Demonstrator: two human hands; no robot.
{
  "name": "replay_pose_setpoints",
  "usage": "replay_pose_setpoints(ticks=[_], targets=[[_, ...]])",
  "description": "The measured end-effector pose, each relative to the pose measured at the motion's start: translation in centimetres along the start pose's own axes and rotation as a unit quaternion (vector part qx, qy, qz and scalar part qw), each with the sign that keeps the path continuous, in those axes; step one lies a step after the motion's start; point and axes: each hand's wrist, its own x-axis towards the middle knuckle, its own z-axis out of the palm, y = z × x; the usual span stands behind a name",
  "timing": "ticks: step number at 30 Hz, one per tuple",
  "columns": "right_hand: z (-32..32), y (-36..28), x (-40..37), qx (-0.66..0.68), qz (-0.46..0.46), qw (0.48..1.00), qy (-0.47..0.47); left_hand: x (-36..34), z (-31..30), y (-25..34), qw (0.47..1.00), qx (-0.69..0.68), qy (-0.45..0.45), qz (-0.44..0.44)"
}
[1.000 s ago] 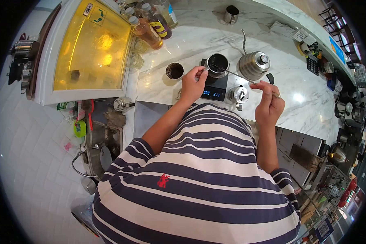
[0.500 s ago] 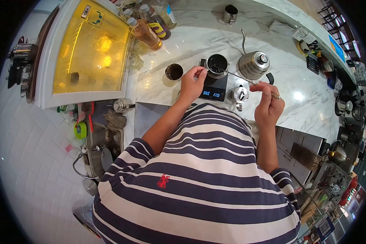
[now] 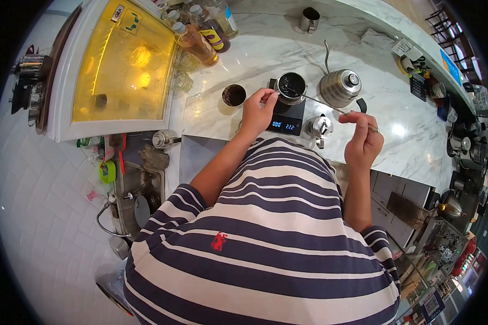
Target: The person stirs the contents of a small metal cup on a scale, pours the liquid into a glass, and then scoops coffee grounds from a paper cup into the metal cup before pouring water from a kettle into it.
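My left hand (image 3: 258, 112) is closed in a pinch at the near left rim of a round metal cup (image 3: 294, 99) with dark contents. The cup stands on a black digital scale (image 3: 285, 118) with lit blue digits. In the fingers of my right hand (image 3: 365, 142) is the end of a long thin spoon (image 3: 321, 102). It slants left, its far end inside the metal cup. A dark-filled cup (image 3: 233, 96) stands left of the scale. Right of the scale are a gooseneck kettle (image 3: 337, 90) and a small metal pot (image 3: 320, 127).
Several bottles (image 3: 198, 46) and glass jars (image 3: 183, 81) stand beside a yellow-lit cabinet (image 3: 119, 70) on the left. A metal pitcher (image 3: 309, 20) is at the back of the marble counter (image 3: 401, 111). A sink (image 3: 141, 189) lies lower left.
My right hand has shifted slightly right and down with the spoon. The scale's reading is slightly higher. My left hand stays at the cup's rim.
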Motion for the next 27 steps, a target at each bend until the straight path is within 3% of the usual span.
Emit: replay_pose_setpoints(ticks=[5,11,27], targets=[[1.2,-0.1,0.9,0.048,0.004,0.998,0.026,0.0,0.0,-0.3,1.000,-0.012,-0.004,-0.002],[-0.4,0.2,0.4,-0.012,0.004,1.000,0.020,0.0,-0.1,0.0,1.000,0.009,0.000,0.000],[0.5,-0.6,0.6,0.004,-0.023,1.000,-0.006,0.1,-0.1,-0.5,1.000,-0.002,-0.022,-0.008]])
